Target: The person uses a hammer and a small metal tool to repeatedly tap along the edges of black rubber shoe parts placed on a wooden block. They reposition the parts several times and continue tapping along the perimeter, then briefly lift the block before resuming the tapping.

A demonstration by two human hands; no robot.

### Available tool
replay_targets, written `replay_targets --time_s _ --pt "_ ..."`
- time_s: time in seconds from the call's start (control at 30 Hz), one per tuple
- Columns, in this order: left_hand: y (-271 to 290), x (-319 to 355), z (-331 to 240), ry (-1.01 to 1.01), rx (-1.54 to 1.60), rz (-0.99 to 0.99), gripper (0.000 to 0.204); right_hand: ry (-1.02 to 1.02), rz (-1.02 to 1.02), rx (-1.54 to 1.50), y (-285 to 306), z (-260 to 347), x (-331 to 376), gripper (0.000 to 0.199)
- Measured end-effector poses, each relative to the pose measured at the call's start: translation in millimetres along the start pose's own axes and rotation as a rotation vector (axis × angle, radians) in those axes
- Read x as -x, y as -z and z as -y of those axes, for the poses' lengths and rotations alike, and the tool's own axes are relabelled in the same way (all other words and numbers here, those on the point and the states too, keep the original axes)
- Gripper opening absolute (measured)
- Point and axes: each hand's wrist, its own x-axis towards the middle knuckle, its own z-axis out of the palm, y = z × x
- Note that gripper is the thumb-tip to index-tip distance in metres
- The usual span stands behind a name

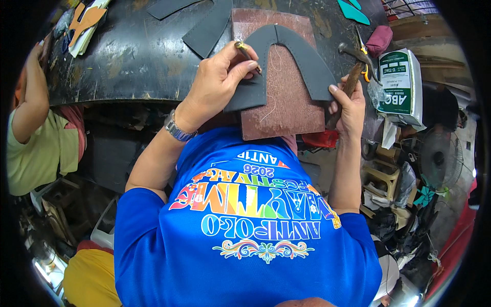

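Note:
A black, arch-shaped leather piece with a seam at its top lies on a reddish-brown board. Rows of small holes run along its edges. Over the piece's left leg, my left hand pinches a slim brass-coloured punch, its lower end close to the leather. My right hand is wrapped round the wooden handle of a hammer, whose dark curved head points away from me. My right thumb sits at the tip of the right leg. A pale loose thread trails on the board.
More black leather pieces lie on the dark worktable. To the right are orange-handled scissors, a maroon pouch and a green-and-white package. Teal cutouts lie at the far edge. A co-worker's arm is at left.

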Motion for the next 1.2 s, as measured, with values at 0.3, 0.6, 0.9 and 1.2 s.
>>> replay_targets --time_s 0.3,0.6,0.9,1.2 --pt "-1.7 -36.3 3.0 0.008 -0.147 0.006 0.008 0.342 -0.153 0.766 -6.9 11.8 -7.7 0.024" --pt "-5.2 -49.8 3.0 -0.052 -0.216 -0.015 0.011 0.138 0.24 0.937 -29.3 30.9 23.4 0.027" --pt "-4.5 -50.4 2.5 -0.141 -0.285 0.003 0.012 0.189 0.229 0.935 -31.2 24.3 21.9 0.03" --pt "-2.5 -50.9 4.1 -0.127 -0.304 0.03 0.012 0.194 0.22 0.926 -29.1 20.5 22.9 0.028"
